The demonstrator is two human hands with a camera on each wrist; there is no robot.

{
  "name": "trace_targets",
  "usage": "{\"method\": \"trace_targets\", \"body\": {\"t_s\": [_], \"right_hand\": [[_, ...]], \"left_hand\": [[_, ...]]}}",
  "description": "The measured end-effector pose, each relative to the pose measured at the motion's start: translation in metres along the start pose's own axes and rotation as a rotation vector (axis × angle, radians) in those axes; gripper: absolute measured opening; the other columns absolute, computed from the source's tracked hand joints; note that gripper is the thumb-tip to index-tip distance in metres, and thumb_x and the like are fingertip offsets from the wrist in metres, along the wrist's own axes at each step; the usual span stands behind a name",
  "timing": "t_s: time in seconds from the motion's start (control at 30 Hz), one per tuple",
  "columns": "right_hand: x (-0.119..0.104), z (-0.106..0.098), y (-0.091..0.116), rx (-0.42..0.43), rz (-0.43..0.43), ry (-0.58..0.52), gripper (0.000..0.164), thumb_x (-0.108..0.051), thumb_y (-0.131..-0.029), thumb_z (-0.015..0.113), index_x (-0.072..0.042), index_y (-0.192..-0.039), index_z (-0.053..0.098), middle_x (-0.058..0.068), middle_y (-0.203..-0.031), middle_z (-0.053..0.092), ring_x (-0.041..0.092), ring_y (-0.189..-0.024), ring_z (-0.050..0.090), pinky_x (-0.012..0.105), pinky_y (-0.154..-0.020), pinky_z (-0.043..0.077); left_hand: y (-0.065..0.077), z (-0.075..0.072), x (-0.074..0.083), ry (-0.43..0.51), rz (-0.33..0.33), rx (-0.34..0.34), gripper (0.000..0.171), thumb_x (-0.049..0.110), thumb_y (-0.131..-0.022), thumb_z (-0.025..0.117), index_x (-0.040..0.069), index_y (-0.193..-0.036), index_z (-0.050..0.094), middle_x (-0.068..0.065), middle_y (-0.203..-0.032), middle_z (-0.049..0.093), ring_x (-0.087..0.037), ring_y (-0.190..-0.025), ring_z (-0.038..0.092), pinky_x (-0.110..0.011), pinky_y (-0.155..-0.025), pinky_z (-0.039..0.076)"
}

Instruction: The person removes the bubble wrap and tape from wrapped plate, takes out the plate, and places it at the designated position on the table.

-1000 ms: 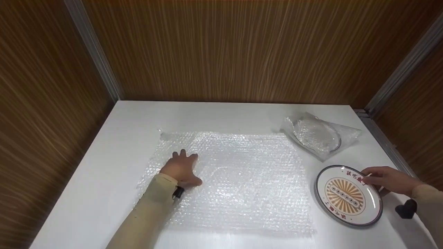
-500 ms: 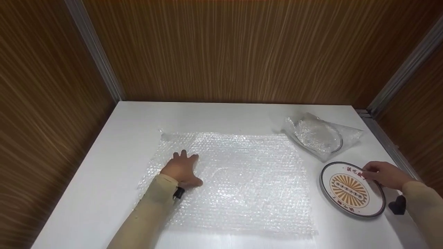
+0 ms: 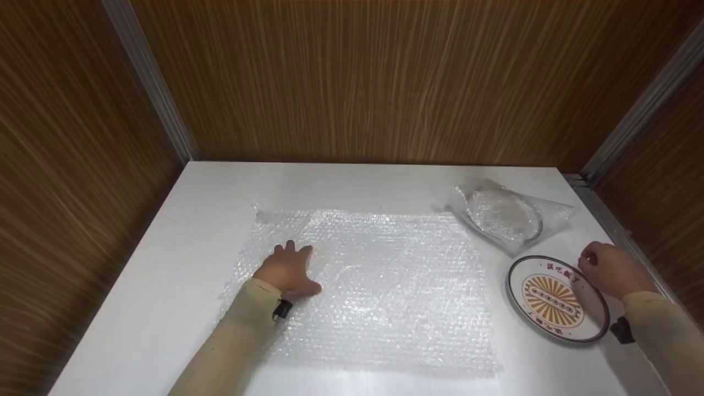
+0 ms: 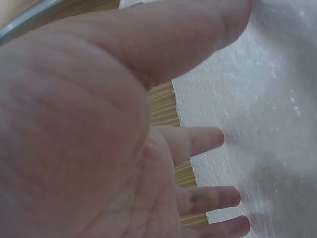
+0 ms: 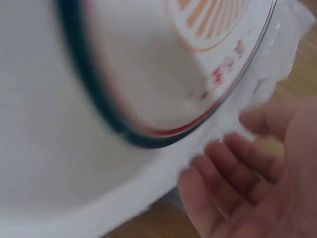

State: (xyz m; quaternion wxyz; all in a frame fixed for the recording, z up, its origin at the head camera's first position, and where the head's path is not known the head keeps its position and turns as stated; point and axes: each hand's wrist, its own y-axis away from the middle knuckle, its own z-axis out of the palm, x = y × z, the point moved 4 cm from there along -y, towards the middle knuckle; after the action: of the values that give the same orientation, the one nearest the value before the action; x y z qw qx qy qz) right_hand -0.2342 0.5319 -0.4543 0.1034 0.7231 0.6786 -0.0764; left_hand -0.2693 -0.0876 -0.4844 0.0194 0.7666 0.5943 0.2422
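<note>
A sheet of bubble wrap (image 3: 385, 286) lies spread over the middle of the white table. On its left part my left hand (image 3: 287, 269) rests with fingers and thumb spread apart; the left wrist view shows the same splayed fingers (image 4: 203, 141) over the wrap. To the right of the sheet sits a round plate (image 3: 553, 300) with a dark rim, an orange sunburst and red characters. Beside its upper right rim is my right hand (image 3: 616, 269). In the right wrist view its fingers (image 5: 223, 173) are loosely curled, hold nothing and stand apart from the plate's rim (image 5: 148, 141).
A second plate wrapped in bubble wrap (image 3: 503, 214) lies at the back right of the table (image 3: 159, 280). Wood-grain panels (image 3: 374, 82) enclose the table at the back and both sides, with metal posts (image 3: 157, 93) at the corners.
My right hand has let go of the plate's rim and moved up, slightly away from it. The plate has shifted a little toward the back of the table. My left hand stays in place.
</note>
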Motion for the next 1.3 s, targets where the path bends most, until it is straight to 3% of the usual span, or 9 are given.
{"method": "trace_targets", "body": {"t_s": [0.13, 0.27, 0.37, 0.47, 0.63, 0.83, 1.3], "right_hand": [[-0.042, -0.009, 0.008, 0.206, -0.041, -0.027, 0.022, -0.011, -0.095, 0.061, 0.008, -0.106, 0.065, 0.024, -0.091, 0.066, 0.037, -0.078, 0.062, 0.051, -0.062, 0.049], [-0.105, -0.005, 0.017, 0.308, -0.176, -0.069, 0.017, -0.007, -0.093, 0.063, 0.004, -0.106, 0.067, 0.021, -0.094, 0.068, 0.038, -0.082, 0.066, 0.058, -0.068, 0.052], [-0.154, 0.008, 0.023, 0.301, -0.322, -0.082, 0.014, -0.005, -0.091, 0.065, -0.001, -0.104, 0.069, 0.013, -0.094, 0.069, 0.033, -0.083, 0.068, 0.056, -0.071, 0.056], [-0.194, 0.027, 0.027, 0.275, -0.448, -0.078, 0.011, -0.006, -0.090, 0.070, -0.007, -0.101, 0.071, 0.005, -0.093, 0.069, 0.026, -0.083, 0.069, 0.048, -0.071, 0.058], [-0.235, 0.055, 0.029, 0.231, -0.582, -0.043, 0.010, -0.011, -0.088, 0.075, -0.014, -0.098, 0.072, -0.004, -0.089, 0.066, 0.016, -0.080, 0.067, 0.037, -0.066, 0.056], [-0.253, 0.066, 0.029, 0.190, -0.644, -0.041, 0.010, -0.012, -0.089, 0.075, -0.015, -0.097, 0.071, -0.007, -0.088, 0.064, 0.011, -0.079, 0.064, 0.034, -0.063, 0.054], [-0.215, 0.061, 0.057, 0.169, -0.535, -0.044, 0.016, -0.012, -0.089, 0.076, -0.011, -0.103, 0.070, -0.003, -0.090, 0.066, 0.017, -0.083, 0.067, 0.038, -0.067, 0.054]], "left_hand": [[0.003, -0.001, 0.012, -0.027, 0.044, 0.102, 0.074, 0.038, -0.088, 0.075, 0.003, -0.147, 0.050, -0.026, -0.137, 0.049, -0.045, -0.122, 0.049, -0.057, -0.095, 0.050], [0.008, 0.004, 0.035, -0.017, 0.118, 0.168, 0.069, 0.042, -0.091, 0.074, 0.003, -0.144, 0.053, -0.022, -0.134, 0.053, -0.040, -0.118, 0.052, -0.055, -0.093, 0.050], [0.011, 0.016, 0.052, -0.012, 0.141, 0.150, 0.078, 0.052, -0.089, 0.073, 0.005, -0.147, 0.050, -0.022, -0.135, 0.052, -0.041, -0.121, 0.052, -0.057, -0.091, 0.051], [0.014, 0.031, 0.064, -0.014, 0.117, 0.115, 0.094, 0.065, -0.085, 0.072, 0.008, -0.155, 0.043, -0.026, -0.148, 0.045, -0.045, -0.133, 0.045, -0.062, -0.094, 0.049], [0.015, 0.048, 0.071, -0.054, 0.060, 0.088, 0.110, 0.077, -0.079, 0.068, 0.014, -0.162, 0.034, -0.030, -0.163, 0.027, -0.051, -0.149, 0.027, -0.072, -0.104, 0.039], [0.012, 0.050, 0.074, -0.088, 0.042, 0.095, 0.111, 0.078, -0.075, 0.070, 0.015, -0.160, 0.038, -0.029, -0.161, 0.032, -0.049, -0.147, 0.030, -0.071, -0.101, 0.041], [0.012, 0.048, 0.076, -0.050, 0.039, 0.056, 0.109, 0.073, -0.077, 0.073, 0.014, -0.161, 0.036, -0.029, -0.163, 0.028, -0.049, -0.148, 0.027, -0.069, -0.101, 0.041]]}}
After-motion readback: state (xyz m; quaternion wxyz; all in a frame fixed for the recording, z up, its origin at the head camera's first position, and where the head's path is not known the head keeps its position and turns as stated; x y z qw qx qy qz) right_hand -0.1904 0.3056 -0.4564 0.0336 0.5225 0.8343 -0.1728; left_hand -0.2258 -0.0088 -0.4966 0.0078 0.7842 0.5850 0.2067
